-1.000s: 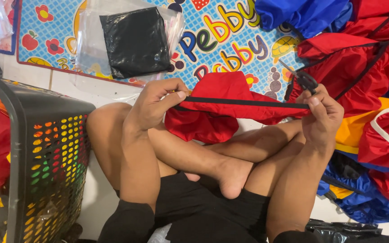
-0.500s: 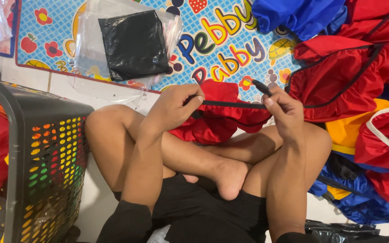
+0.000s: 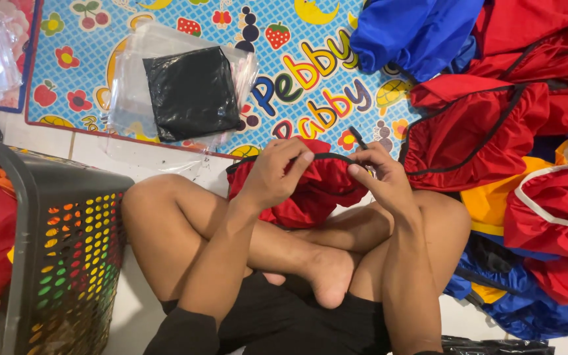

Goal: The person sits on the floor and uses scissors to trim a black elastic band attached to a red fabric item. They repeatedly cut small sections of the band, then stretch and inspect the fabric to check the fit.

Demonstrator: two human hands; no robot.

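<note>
I sit cross-legged on the floor with a red cloth piece with black trim [image 3: 310, 190] bunched above my knees. My left hand [image 3: 276, 176] grips its black edge on the left. My right hand [image 3: 379, 176] pinches the same edge on the right, with a thin black strap end sticking up between the fingers. The two hands are close together, and the cloth hangs folded below them. Part of the cloth is hidden behind my hands.
A dark laundry basket [image 3: 47, 256] with coloured cloth inside stands at my left. A black folded item in a clear plastic bag [image 3: 189, 92] lies on the colourful play mat [image 3: 310, 72]. A heap of red, blue and yellow cloth pieces [image 3: 520, 164] fills the right.
My hands have come together, from holding the black edge stretched wide to holding it bunched. The right hand moved left towards the left hand.
</note>
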